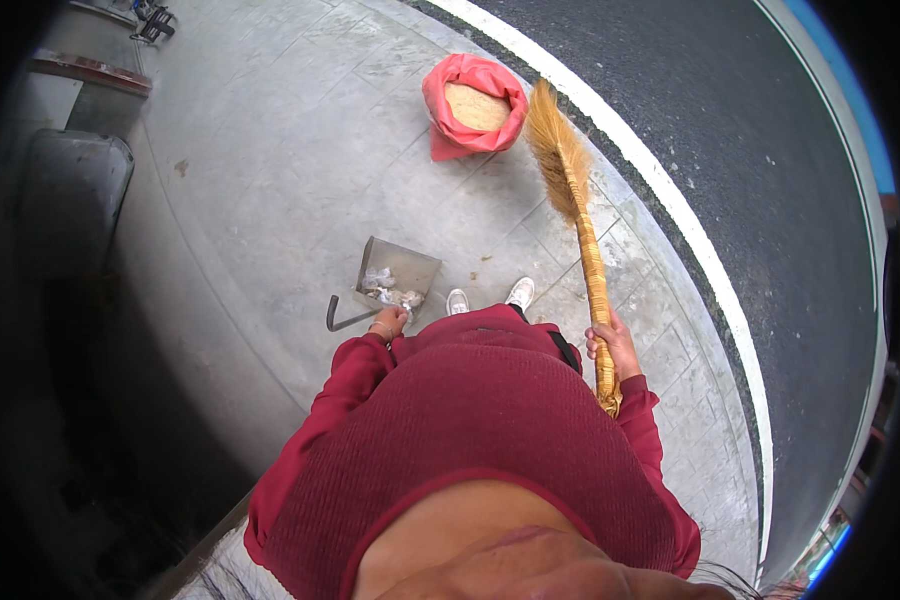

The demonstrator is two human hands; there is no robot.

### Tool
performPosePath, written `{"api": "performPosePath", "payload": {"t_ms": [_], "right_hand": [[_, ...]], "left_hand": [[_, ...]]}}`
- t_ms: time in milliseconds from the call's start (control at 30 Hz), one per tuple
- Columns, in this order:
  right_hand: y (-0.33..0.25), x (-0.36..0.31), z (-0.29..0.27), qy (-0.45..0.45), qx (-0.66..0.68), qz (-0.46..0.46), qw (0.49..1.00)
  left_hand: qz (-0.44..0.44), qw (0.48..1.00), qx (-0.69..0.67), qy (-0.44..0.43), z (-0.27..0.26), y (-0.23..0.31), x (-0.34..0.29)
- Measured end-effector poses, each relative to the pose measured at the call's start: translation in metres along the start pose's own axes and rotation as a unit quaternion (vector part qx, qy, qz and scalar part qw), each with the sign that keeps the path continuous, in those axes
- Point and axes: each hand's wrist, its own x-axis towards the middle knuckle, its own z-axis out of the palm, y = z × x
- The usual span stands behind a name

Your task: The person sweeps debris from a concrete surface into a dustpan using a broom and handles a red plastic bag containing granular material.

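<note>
Nearest, a dark red ribbed sweater [470, 440] filling the lower middle of the view, both sleeves reaching forward. Right hand [615, 345] closed in a full fist around the wrapped handle of a straw broom [582, 230], gripping near its lower end, a short stub of handle poking out below the fist by the sleeve. Broom slanted up and away to the left, bristle fan spread pale gold just right of the sack. Left hand [390, 322] closed on the handle of a grey metal dustpan [395, 278], fingers curled, exact hold partly hidden by the pan's edge and sleeve. Dustpan low over the pavement just ahead of the left hand, open side facing away, holding crumpled whitish scraps [390, 290]. Two white shoes [490, 297] on grey paving slabs between pan and broom. Farther off, a red sack [473, 105] with rolled rim, open, full of tan grainy material. Beyond, a white painted line [670, 200] edging dark asphalt [760, 150].
</note>
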Motion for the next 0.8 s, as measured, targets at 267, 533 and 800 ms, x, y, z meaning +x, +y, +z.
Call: {"api": "performPosePath", "payload": {"t_ms": [267,533,800], "right_hand": [[0.002,0.041,0.042,-0.078,-0.075,0.028,0.994],[0.003,0.076,0.061,-0.069,-0.244,0.034,0.967],[0.009,0.096,0.06,-0.018,-0.489,-0.016,0.872]], "left_hand": [[0.03,0.999,-0.04,0.008,-0.006,-0.002,0.008],[-0.01,1.0,0.016,0.024,-0.014,0.0,-0.02],[-0.002,1.0,0.009,0.014,-0.008,-0.003,-0.014]]}}
